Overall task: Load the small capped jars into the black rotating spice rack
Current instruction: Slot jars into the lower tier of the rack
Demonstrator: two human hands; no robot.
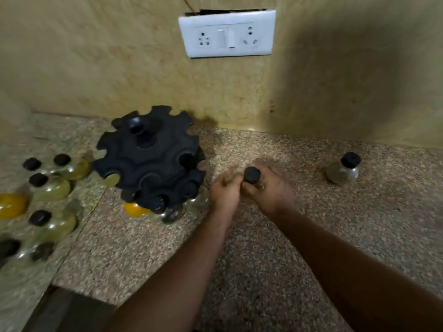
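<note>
1. Forearms (182,271) rise from six o'clock and meet mid-view above the speckled countertop (275,271).
2. At their meeting point, the right hand (271,191) curls its fingers round the held jar (252,174) just under its top. The left hand (225,190) lies against the jar's nine-o'clock side. It is too blurred to tell whether it grasps or only touches.
3. That jar is small, clear glass and black-capped, top up and roughly upright. Its body is mostly hidden, so its contents cannot be told. It sits just off the rack's three o'clock side, apart from it.
4. Smooth glass shared between two hands could slip if one lets go before the other has a firm hold.
5. Loose jars (50,188) stand in a cluster at nine o'clock, well clear of the hands.
6. Nearer, at ten o'clock from the hands, is the rack (148,159): black, two scalloped tiers, a knob on top. Seated jars (171,214) hang in its lower tier at six o'clock, one yellow beside them.
7. Because the rack turns, a sideways push could spin it instead of seating the jar, or knock those already seated.
8. One lone jar (342,172) stands at three o'clock, well apart.
9. Farthest, at twelve o'clock, a white socket plate (227,34) sits on the wall.
</note>
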